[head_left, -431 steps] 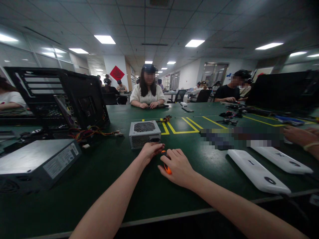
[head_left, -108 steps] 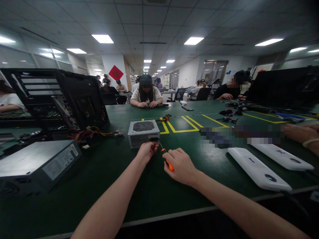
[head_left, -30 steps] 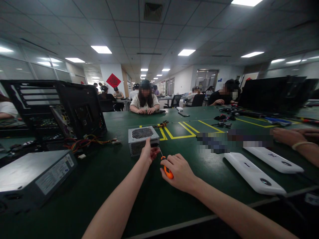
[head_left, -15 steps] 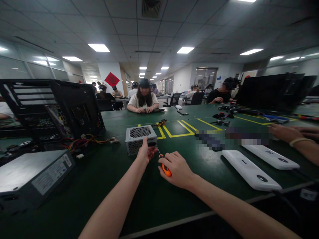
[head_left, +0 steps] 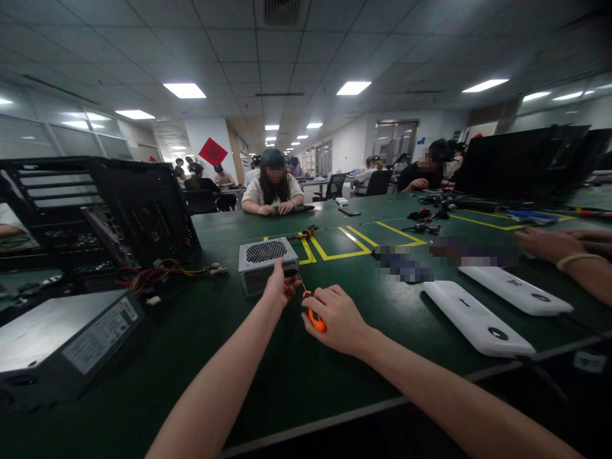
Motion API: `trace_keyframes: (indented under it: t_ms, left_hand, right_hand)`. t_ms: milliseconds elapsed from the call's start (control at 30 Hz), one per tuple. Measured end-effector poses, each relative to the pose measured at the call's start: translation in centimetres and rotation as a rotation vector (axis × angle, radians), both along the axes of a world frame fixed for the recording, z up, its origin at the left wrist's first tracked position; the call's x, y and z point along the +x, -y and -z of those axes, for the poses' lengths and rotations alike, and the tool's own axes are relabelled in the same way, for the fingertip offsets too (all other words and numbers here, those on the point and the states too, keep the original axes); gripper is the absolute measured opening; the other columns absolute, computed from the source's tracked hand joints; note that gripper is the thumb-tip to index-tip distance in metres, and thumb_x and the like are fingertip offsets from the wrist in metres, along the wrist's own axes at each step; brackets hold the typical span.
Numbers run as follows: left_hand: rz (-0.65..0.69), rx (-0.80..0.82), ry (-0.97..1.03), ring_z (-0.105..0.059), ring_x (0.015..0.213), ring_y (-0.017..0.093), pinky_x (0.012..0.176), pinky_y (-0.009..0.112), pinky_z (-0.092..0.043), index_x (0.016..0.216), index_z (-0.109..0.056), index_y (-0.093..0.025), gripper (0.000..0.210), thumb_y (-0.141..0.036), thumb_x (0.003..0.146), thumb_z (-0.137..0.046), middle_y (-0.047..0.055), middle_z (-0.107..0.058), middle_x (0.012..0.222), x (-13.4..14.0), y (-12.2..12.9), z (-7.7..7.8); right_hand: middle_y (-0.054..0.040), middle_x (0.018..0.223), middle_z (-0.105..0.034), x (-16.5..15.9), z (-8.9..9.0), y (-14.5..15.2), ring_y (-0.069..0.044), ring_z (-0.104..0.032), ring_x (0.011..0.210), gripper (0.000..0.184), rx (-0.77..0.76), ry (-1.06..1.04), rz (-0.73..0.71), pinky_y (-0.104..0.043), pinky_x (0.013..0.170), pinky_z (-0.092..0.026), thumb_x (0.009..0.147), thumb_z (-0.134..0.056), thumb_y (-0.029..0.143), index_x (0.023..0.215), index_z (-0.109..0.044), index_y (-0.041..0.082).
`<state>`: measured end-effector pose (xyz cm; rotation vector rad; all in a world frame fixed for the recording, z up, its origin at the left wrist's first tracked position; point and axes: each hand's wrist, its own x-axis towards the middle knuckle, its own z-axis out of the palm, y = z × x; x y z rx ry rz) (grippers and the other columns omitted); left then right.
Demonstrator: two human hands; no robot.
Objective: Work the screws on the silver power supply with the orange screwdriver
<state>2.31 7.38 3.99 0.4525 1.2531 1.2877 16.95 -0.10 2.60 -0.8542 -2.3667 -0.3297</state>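
A small grey computer power supply unit [head_left: 258, 275] with a perforated top and side stands on the green table in front of me. My left hand [head_left: 280, 287] is at its near right corner, thumb against the casing and fingers curled beside it. Wrapped round the orange and black handle of a screwdriver [head_left: 317, 320] is my right hand [head_left: 340, 319]. The thin shaft points up and away toward the left fingertips and the unit's right side. Its tip is too small and too hidden to tell what it touches.
At left lie a larger power supply [head_left: 76, 331] and an open black computer case [head_left: 95, 210] with loose cables [head_left: 167, 274]. White power banks [head_left: 478, 319] lie right, near a co-worker's hands [head_left: 549, 245]. Another person [head_left: 273, 185] sits opposite. Yellow tape [head_left: 344, 255] marks the table.
The view has shifted slightly. Both hands keep nearly the same pose, with the screwdriver still at the right side of the power supply unit.
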Motion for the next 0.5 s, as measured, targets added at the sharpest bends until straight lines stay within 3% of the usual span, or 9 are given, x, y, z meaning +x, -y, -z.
trace_keyframes:
  t_ms: [200, 500]
  left_hand:
    - [-0.015, 0.001, -0.038, -0.048, 0.035, 0.006, 0.029, 0.012, -0.025, 0.076, -0.054, -0.01, 0.05, -0.058, 0.079, -0.04, 0.002, -0.053, 0.053, 0.0, 0.3, 0.3]
    - [0.079, -0.006, -0.029, -0.05, 0.037, 0.007, 0.027, 0.012, -0.026, 0.074, -0.057, -0.009, 0.051, -0.058, 0.077, -0.043, 0.004, -0.055, 0.055, -1.1, 1.5, 0.5]
  right_hand:
    - [-0.004, 0.081, -0.055, 0.2, 0.0, 0.0, -0.015, -0.049, 0.072, 0.017, 0.001, 0.005, -0.002, -0.029, 0.072, -0.033, 0.082, -0.049, 0.028, 0.091, -0.059, 0.017]
    - [-0.0039, 0.081, -0.056, 0.1, 0.0, 0.1, -0.015, -0.049, 0.071, 0.016, 0.014, 0.02, -0.04, -0.03, 0.071, -0.033, 0.081, -0.048, 0.027, 0.09, -0.058, 0.017]
